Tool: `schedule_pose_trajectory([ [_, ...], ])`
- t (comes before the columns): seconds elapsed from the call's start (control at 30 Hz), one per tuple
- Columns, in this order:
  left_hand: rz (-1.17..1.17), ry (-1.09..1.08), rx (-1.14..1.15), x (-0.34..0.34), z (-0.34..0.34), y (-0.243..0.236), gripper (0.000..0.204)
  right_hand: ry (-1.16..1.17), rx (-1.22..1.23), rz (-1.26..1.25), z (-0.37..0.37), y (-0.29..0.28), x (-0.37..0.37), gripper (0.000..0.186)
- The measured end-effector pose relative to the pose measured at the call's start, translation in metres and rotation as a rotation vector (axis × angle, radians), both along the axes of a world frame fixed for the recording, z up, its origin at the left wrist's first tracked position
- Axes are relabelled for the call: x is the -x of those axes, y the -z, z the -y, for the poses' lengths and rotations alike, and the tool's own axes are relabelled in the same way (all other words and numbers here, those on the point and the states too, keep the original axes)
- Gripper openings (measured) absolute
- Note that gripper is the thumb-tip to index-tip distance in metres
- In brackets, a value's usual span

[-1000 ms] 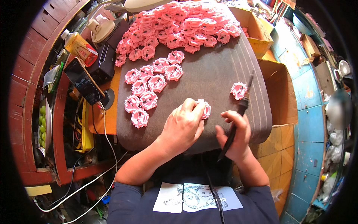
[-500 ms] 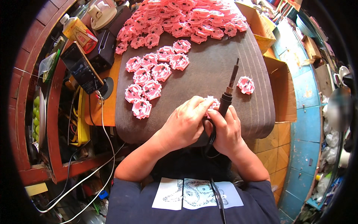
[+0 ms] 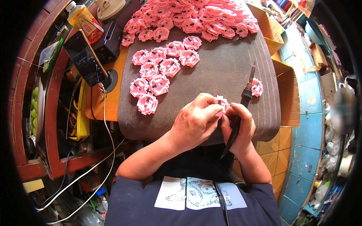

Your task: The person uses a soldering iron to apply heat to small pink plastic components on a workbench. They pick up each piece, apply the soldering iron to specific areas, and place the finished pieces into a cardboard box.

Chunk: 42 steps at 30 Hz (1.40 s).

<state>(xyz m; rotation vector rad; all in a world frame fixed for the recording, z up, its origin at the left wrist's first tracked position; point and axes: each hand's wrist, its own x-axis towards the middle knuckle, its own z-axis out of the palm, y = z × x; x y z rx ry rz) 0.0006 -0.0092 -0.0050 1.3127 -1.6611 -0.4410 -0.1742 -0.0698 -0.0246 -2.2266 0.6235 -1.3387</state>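
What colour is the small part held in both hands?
Pink, with dark marks; the part shows best in the head view.

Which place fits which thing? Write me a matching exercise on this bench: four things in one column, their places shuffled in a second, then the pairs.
Things
1. soldering iron
2. phone
3. lone pink part
4. pile of pink parts

Places
A. propped on a stand at the left edge of the grey mat
B. heaped at the mat's far end
C. in the right hand
D. alone on the mat, right of the iron's tip

Pairs: 1-C, 2-A, 3-D, 4-B
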Motion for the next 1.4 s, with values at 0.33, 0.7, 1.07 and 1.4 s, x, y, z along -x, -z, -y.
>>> schedule_pose_trajectory([
  [0.33,0.067,-0.032,0.033,0.010,0.006,0.004,0.023,-0.022,-0.119,0.079,0.000,0.007,0.002,0.045],
  [0.7,0.006,-0.035,0.017,0.008,0.007,0.000,0.011,0.047,0.017,0.152,-0.004,0.016,0.003,0.048],
  [1.07,-0.013,-0.100,-0.017,0.010,0.005,0.000,0.013,0.005,0.210,0.011,0.001,0.002,-0.001,0.047],
  [1.4,0.040,-0.125,-0.024,0.010,0.003,-0.002,0.016,-0.060,0.128,0.061,-0.007,-0.001,0.032,0.041],
])
